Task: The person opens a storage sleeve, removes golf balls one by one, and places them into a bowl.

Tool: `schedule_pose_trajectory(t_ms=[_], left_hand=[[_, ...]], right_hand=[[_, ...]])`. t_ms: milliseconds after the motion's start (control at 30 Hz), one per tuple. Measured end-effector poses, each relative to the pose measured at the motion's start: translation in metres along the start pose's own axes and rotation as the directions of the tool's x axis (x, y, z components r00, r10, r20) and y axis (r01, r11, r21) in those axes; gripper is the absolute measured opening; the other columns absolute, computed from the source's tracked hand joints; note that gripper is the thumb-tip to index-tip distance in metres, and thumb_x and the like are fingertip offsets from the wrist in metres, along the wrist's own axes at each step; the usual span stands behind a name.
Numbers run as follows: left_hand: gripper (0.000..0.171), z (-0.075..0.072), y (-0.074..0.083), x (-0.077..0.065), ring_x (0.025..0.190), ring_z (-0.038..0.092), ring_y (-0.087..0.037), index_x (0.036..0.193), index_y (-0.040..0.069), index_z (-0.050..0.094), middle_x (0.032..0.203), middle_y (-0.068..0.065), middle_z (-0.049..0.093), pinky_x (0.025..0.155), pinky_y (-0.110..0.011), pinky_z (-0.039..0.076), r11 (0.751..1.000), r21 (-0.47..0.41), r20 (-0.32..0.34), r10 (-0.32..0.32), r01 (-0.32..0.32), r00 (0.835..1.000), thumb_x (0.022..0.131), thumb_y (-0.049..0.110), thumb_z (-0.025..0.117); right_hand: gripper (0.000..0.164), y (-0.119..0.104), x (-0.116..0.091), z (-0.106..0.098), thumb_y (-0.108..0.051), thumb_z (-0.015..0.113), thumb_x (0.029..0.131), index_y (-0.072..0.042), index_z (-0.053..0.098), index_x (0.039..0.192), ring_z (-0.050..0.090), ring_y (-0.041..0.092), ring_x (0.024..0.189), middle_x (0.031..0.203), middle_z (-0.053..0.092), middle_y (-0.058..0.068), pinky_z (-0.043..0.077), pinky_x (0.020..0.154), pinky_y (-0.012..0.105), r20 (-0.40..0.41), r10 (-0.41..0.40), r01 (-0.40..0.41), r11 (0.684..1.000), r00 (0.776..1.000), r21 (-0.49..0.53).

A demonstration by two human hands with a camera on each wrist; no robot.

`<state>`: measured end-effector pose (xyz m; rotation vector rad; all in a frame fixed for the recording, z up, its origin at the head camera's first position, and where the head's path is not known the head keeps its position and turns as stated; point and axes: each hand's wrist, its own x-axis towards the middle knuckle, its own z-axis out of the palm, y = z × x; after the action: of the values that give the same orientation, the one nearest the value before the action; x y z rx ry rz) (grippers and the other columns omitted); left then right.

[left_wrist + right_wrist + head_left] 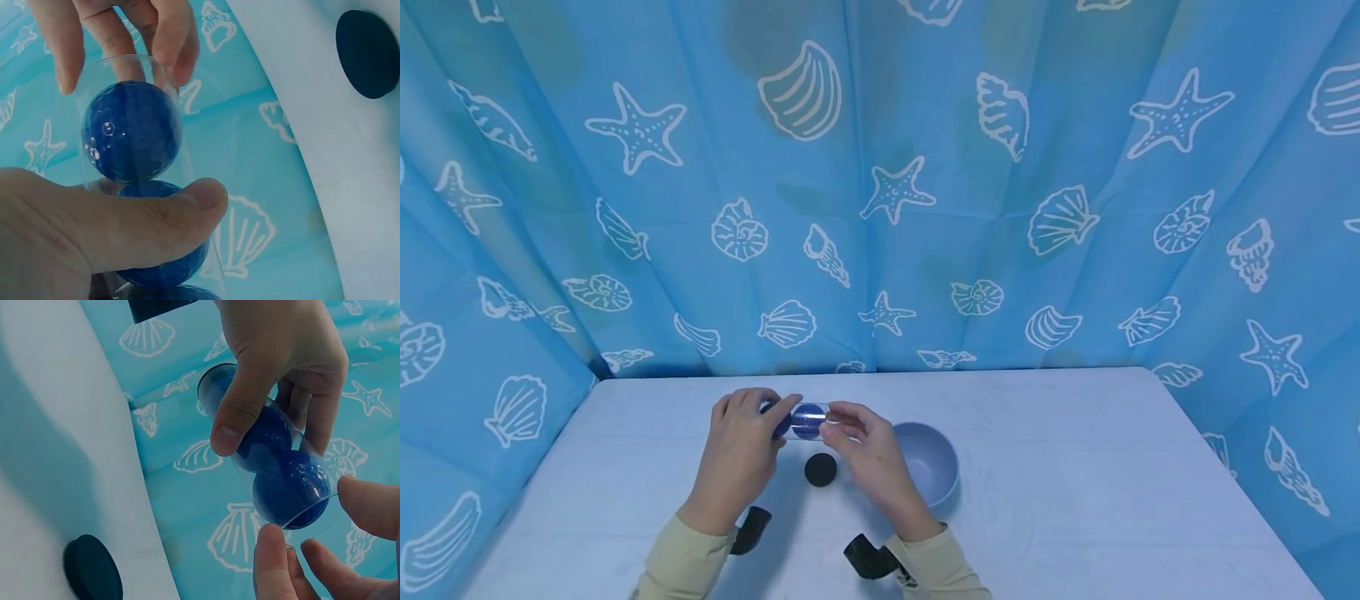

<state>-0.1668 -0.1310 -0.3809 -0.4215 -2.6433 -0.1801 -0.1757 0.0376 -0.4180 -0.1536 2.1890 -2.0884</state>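
As the left grip [737,454] clasps a tube [793,422], partly hiding balls [131,132], the right grip [872,457] pinches it

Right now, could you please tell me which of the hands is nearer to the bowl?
The right. In the head view, the right hand overlaps the bowl's left edge; the left hand is farther left, beyond the right one.

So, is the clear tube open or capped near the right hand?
Open: the clear tube shows a bare rim beside the right hand; a black cap lies on the table.
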Motion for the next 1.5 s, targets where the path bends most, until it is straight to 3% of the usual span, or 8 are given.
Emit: schedule_pose_trajectory(t_ms=[333, 667, 1300, 1500], left_hand=[[0.054, -0.009, 0.004, 0.003, 0.103, 0.050, -0.032, 0.116, 0.017, 0.066, 0.103, -0.011, 0.061, 0.095, -0.053, 0.035, 0.997, 0.063, -0.019, 0.047, -0.046, 0.999, 0.065, 0.009, 0.084], [0.051, -0.014, 0.006, 0.007, 0.104, 0.049, -0.032, 0.114, 0.017, 0.067, 0.104, -0.011, 0.062, 0.097, -0.052, 0.035, 0.990, 0.108, -0.017, 0.091, -0.089, 0.996, 0.067, 0.002, 0.081], [0.057, -0.007, 0.004, 0.000, 0.102, 0.053, -0.033, 0.115, 0.016, 0.066, 0.104, -0.011, 0.062, 0.093, -0.054, 0.038, 1.000, 0.017, 0.023, -0.001, 0.000, 1.000, 0.062, 0.010, 0.086], [0.056, -0.002, 0.005, -0.005, 0.102, 0.053, -0.033, 0.115, 0.015, 0.065, 0.104, -0.011, 0.062, 0.095, -0.054, 0.037, 0.998, -0.028, 0.027, -0.062, 0.062, 0.998, 0.063, 0.011, 0.085]], right_hand=[[0.046, 0.002, 0.001, -0.005, -0.026, 0.064, 0.088, -0.009, 0.052, 0.128, 0.059, 0.018, 0.105, 0.124, 0.055, 0.008, 0.049, 0.089, 0.028, 0.064, 0.010, -0.021, 0.984, 0.998, 0.178], [0.049, 0.002, 0.002, -0.008, -0.025, 0.063, 0.089, -0.004, 0.048, 0.131, 0.060, 0.021, 0.106, 0.123, 0.056, 0.012, 0.047, 0.091, 0.030, 0.106, 0.011, -0.037, 0.969, 0.994, 0.245], [0.053, 0.001, 0.003, -0.011, -0.029, 0.071, 0.081, -0.007, 0.054, 0.127, 0.062, 0.019, 0.100, 0.117, 0.060, 0.010, 0.050, 0.087, 0.029, 0.071, 0.074, -0.088, 0.971, 0.995, 0.222], [0.053, 0.000, 0.003, -0.010, -0.033, 0.072, 0.079, -0.010, 0.057, 0.125, 0.062, 0.017, 0.099, 0.114, 0.061, 0.008, 0.050, 0.086, 0.028, 0.026, 0.080, -0.083, 0.987, 0.996, 0.139]])
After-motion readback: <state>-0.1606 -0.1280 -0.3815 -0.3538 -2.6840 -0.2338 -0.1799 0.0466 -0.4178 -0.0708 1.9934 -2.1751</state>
